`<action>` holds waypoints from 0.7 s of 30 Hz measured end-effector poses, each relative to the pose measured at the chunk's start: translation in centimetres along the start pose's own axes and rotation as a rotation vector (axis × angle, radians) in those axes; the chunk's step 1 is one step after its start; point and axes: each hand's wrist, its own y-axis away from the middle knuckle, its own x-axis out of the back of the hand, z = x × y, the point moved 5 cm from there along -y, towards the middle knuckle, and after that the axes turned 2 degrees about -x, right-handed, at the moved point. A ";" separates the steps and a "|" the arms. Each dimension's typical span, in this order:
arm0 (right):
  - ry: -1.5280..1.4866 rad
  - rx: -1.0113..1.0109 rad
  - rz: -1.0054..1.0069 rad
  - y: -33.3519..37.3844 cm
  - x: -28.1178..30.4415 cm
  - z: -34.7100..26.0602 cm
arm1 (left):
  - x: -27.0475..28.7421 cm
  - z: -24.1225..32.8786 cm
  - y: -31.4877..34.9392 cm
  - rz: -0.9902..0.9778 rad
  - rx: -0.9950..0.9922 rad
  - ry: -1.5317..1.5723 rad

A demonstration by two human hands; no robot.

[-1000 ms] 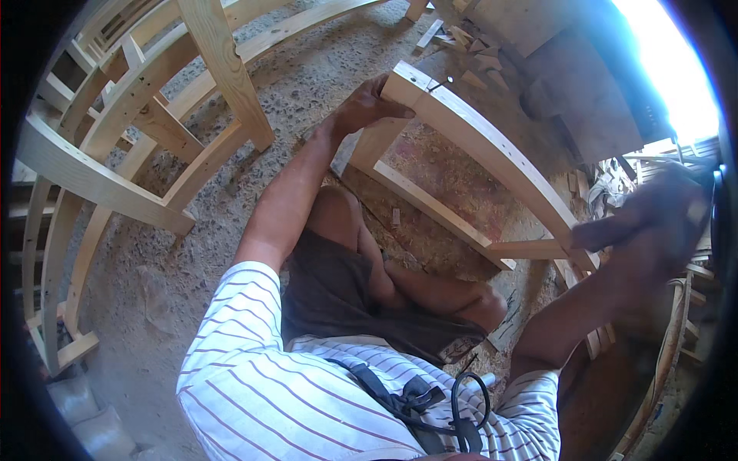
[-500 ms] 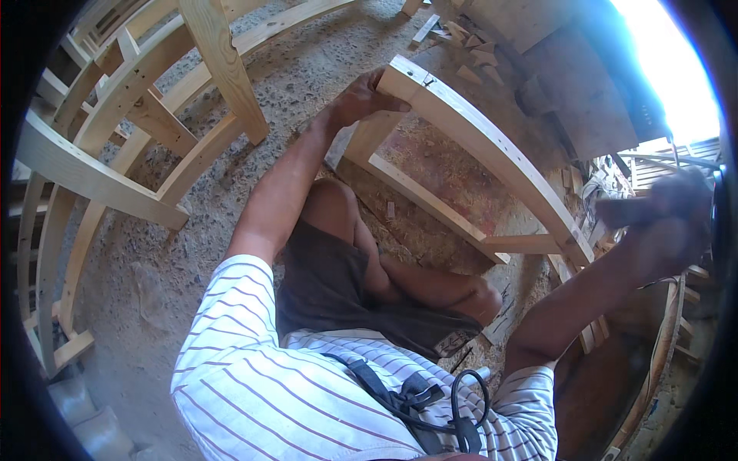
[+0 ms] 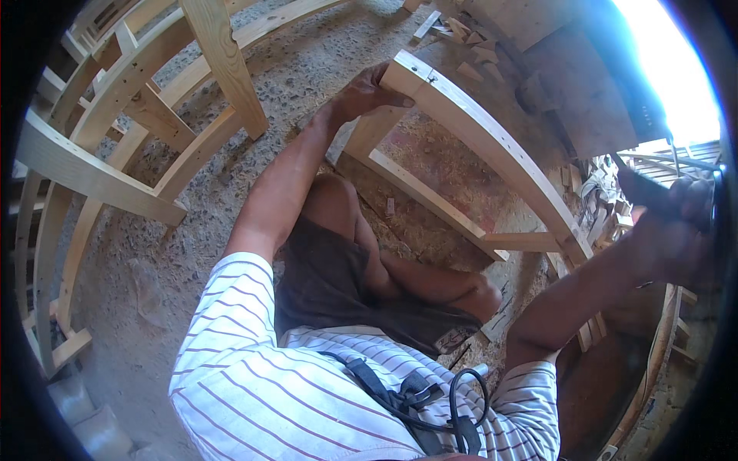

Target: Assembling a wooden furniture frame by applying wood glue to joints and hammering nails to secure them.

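Observation:
My left hand [image 3: 369,94] is closed round the upper end of a wooden frame [image 3: 492,142], thumb on the near face and fingers behind. The frame is a curved pale beam joined by short pieces to a straight rail [image 3: 430,201]. Dark marks or fastener heads dot the beam's upper face near my hand. At the far right, my right hand [image 3: 688,215] is raised beyond the beam's other end, closed on a dark hand tool [image 3: 644,189]. The tool has a wedge-like end; blur and the picture's rim hide its exact kind.
More curved wooden frames [image 3: 115,146] stand at the left. Wood offcuts [image 3: 480,52] lie at the back, near dark boards [image 3: 576,100]. A long curved strip [image 3: 653,369] stands at the lower right. My bent legs [image 3: 430,288] are close to the frame on the sawdust-strewn floor.
My right hand has shifted slightly downward, and the tool's end now tilts upward. My left hand still grips the frame, which has barely moved.

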 end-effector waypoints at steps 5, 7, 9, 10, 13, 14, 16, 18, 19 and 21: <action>2.160 -0.556 -0.010 13.7 6.6 30.0 | 1.1 -0.6 3.4 0.049 0.043 -0.048; 2.228 -0.533 -0.081 12.0 2.9 29.7 | 1.7 -0.5 3.1 0.086 0.068 -0.160; 2.488 -0.037 -0.086 10.9 -1.4 26.0 | 1.6 -0.4 3.5 0.051 0.121 -0.119; 2.741 0.505 -0.255 8.7 -4.4 22.7 | 1.4 0.3 2.8 0.024 0.124 -0.089; 2.654 0.262 -0.237 8.7 0.6 23.1 | 0.3 0.0 2.1 0.034 0.026 -0.040; 2.606 0.143 -0.229 9.1 3.0 23.3 | 0.1 0.2 1.5 0.032 0.010 -0.051; 2.468 -0.119 -0.211 10.8 7.7 24.8 | 1.0 -0.3 1.6 0.035 0.026 -0.046; 2.398 -0.320 -0.311 13.1 6.2 29.3 | 1.6 -1.3 2.8 0.038 0.048 -0.040; 2.385 -0.387 -0.429 14.5 3.1 32.8 | 2.4 -1.8 3.9 0.044 0.061 -0.058; 2.243 -0.373 -0.320 14.0 0.8 30.7 | 2.9 -0.7 3.2 0.047 0.040 -0.081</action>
